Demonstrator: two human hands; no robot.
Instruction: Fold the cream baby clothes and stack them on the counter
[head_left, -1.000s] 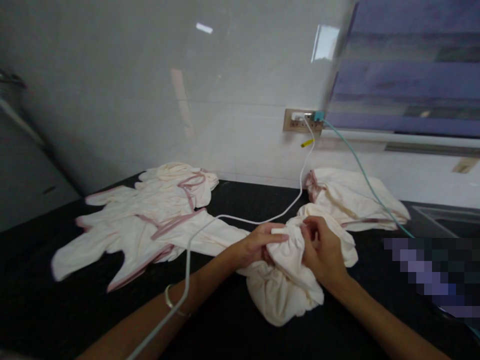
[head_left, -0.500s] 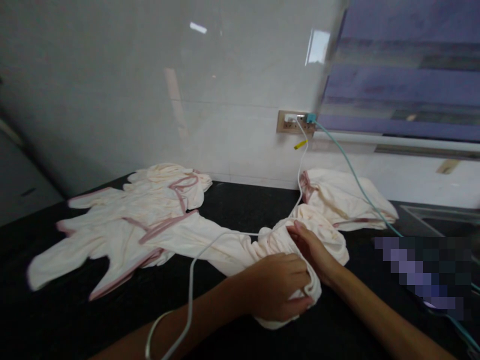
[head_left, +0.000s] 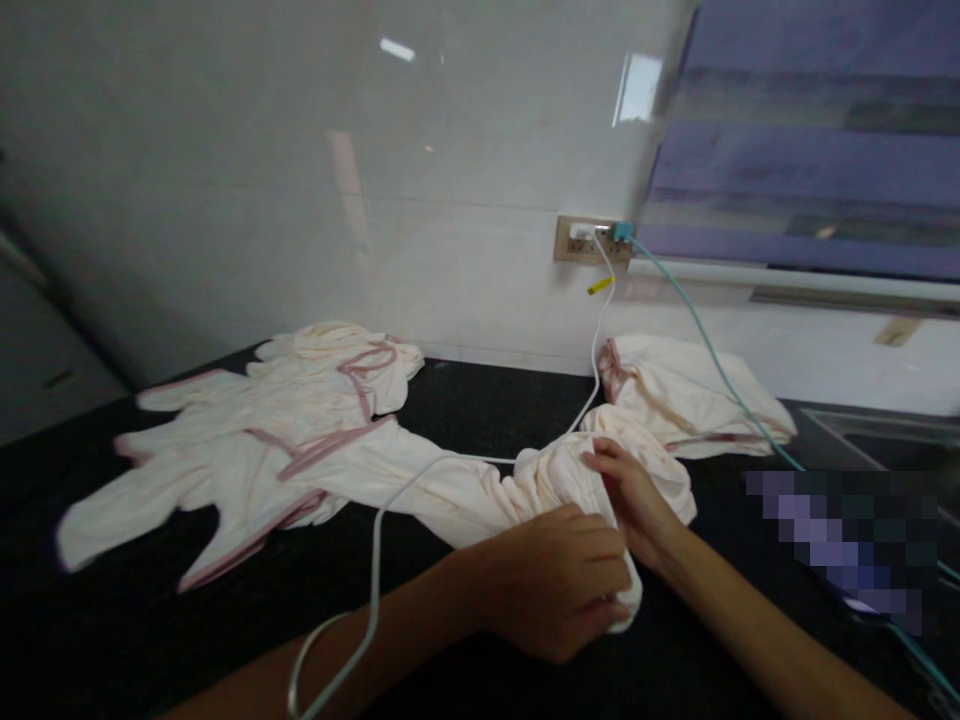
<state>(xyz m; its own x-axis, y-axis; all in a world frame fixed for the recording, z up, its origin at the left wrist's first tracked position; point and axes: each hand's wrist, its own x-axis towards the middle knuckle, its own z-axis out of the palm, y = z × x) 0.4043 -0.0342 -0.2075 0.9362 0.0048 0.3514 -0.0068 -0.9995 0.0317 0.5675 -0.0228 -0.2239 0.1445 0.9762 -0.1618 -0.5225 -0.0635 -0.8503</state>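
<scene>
Garment (head_left: pixel 544 478) in soft cream cloth sits all scrunched up, away from the back edge of the black countertop (head_left: pixel 495 405); left hand (head_left: pixel 562 580) is fisted around its rim, right hand (head_left: pixel 634 495) touches it, can't tell if pinching. Pink-trimmed folded bundle (head_left: pixel 705 385) lies behind.

Dim, soft light around you. Glare patches (head_left: pixel 397 49) on glossy far wall (head_left: pixel 480 270); near countertop (head_left: pixel 487 400) almost black; your left hand (head_left: pixel 559 580) shaded. Left edge stretched, blurred; pixelated block (head_left: pixel 840 550) at right.
</scene>
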